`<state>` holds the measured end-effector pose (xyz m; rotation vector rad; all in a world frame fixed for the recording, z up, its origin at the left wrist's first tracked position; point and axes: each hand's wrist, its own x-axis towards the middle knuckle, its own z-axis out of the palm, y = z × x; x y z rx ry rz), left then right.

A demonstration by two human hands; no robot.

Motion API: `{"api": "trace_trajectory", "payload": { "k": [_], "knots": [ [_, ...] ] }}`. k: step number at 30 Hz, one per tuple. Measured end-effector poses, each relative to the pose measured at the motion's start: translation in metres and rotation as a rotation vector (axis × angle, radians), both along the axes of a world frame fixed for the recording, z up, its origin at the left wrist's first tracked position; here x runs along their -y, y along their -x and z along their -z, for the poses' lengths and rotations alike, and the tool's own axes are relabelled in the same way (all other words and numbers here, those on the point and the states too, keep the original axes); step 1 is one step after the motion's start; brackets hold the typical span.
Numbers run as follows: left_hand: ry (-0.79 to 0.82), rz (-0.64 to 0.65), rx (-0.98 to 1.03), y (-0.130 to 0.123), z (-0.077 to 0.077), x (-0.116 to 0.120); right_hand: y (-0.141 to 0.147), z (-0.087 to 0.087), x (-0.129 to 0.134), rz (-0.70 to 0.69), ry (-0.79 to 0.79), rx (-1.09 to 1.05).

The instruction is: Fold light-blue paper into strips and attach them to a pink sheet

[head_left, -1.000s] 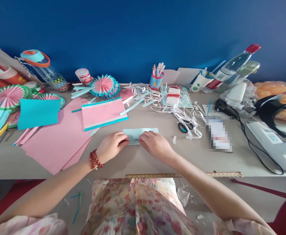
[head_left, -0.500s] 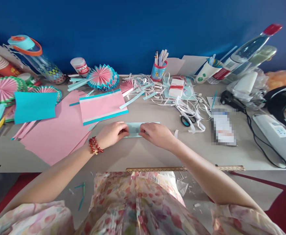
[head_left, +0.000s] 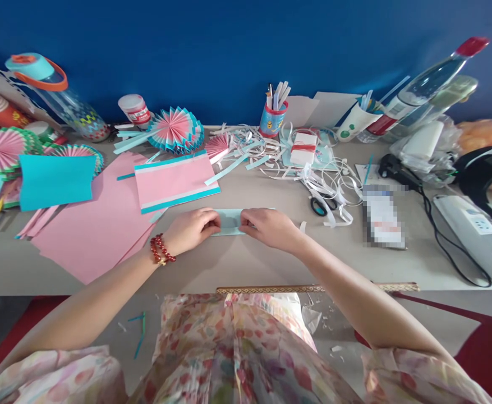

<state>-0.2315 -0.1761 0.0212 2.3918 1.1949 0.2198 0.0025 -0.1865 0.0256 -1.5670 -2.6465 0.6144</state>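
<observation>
A strip of pale blue paper lies flat on the table in front of me, its lower edge seeming to be folded up. My left hand, with red beads at the wrist, pinches the strip near its left end. On the right part of it, my right hand is closed with the fingers curled on the paper. Both hands hide the strip's ends in part. Just beyond my left hand sits a pink sheet with blue borders. Larger pink sheets spread out to the left, with a turquoise sheet over them.
Folded paper rosettes stand at the back. Scissors lie among white ribbons. Further right are a phone, a power strip and its black cable. A pen cup and a tilted bottle are near the wall.
Both hands stay on the pale blue strip in nearly the same place, fingers still closed. The whole view has shifted very slightly.
</observation>
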Motion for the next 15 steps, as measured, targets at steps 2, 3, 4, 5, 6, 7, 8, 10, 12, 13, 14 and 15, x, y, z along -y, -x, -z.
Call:
{"api": "trace_trajectory", "payload": {
  "k": [2,3,4,5,6,7,8,10,12,13,14,15],
  "knots": [
    [0.019,0.009,0.022,0.0,0.003,-0.001,0.0,0.0,0.0,0.003,-0.001,-0.003],
    [0.024,0.01,0.027,0.001,0.004,-0.001,0.0,0.0,0.0,0.003,-0.001,-0.002],
    [0.025,0.008,0.03,0.001,0.005,-0.001,0.001,0.0,-0.001,0.002,0.001,0.0],
    [0.023,0.005,0.031,0.001,0.006,-0.001,0.001,0.0,-0.001,0.001,0.005,0.002],
    [0.022,0.004,0.033,0.002,0.007,0.0,0.001,0.0,-0.001,0.002,0.008,0.005],
    [0.021,0.006,0.036,0.002,0.007,0.0,0.001,0.0,-0.001,0.004,0.011,0.007],
    [0.02,0.009,0.04,0.003,0.008,0.0,0.001,-0.001,-0.002,0.006,0.013,0.009],
    [0.01,0.016,0.045,0.004,0.01,0.001,0.001,0.0,-0.002,0.006,0.015,0.008],
    [-0.007,0.018,0.039,0.004,0.012,0.002,0.001,0.0,-0.002,0.003,0.013,0.006],
    [-0.014,0.019,0.036,0.004,0.013,0.002,0.001,0.0,-0.002,0.0,0.01,0.005],
    [-0.019,0.021,0.031,0.004,0.013,0.003,0.0,0.0,-0.002,-0.002,0.008,0.005],
    [-0.022,0.022,0.026,0.004,0.014,0.003,0.0,0.001,-0.002,-0.002,0.005,0.005]
  ]
}}
